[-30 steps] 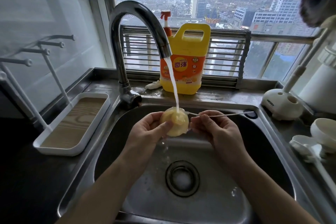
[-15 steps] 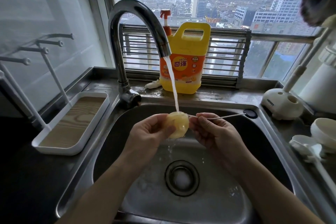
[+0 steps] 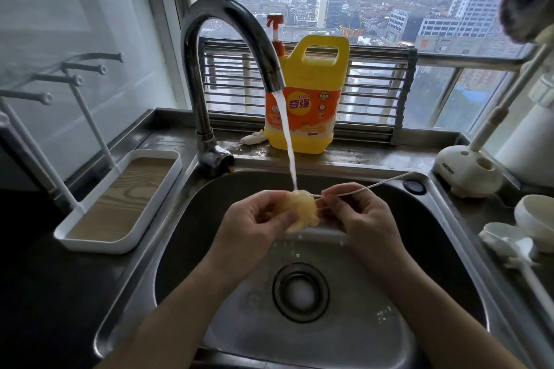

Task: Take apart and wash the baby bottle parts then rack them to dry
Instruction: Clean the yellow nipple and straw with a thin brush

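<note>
Under the tap (image 3: pixel 227 18), over the middle of the sink (image 3: pixel 434 234), I have both hands close together at the falling water (image 3: pixel 287 141). My left hand (image 3: pixel 254 219) cups a yellowish soft part (image 3: pixel 299 213), thumb across its front and fingers curled behind it, and the stream lands on its top edge. My right hand (image 3: pixel 359 216) pinches a thin stem (image 3: pixel 377 186) between thumb and fingertips right beside that part. The stem's near end meets the part and its far end slants up toward the sink's back right corner. Whether the tip goes inside the part I cannot tell.

I judge the part to be silicone, likely the teat: light, translucent, floppy, and slick while wet. It should fold rather than break, so a firm squeeze does no harm, but a loose grip could let the water push it down toward the drain (image 3: pixel 300 292). The best hold looks to be around its wider rim, leaving the narrow end free for rinsing. The stem seems light and springy. It wants a pinch close to the working end, since held far back it would bow and whip.

For racking, the white drying rack (image 3: pixel 93 246) stands on the counter to the left, well apart from the hands, its pegs slanting up. A soft piece should sit over a peg with no worry about weight.
</note>
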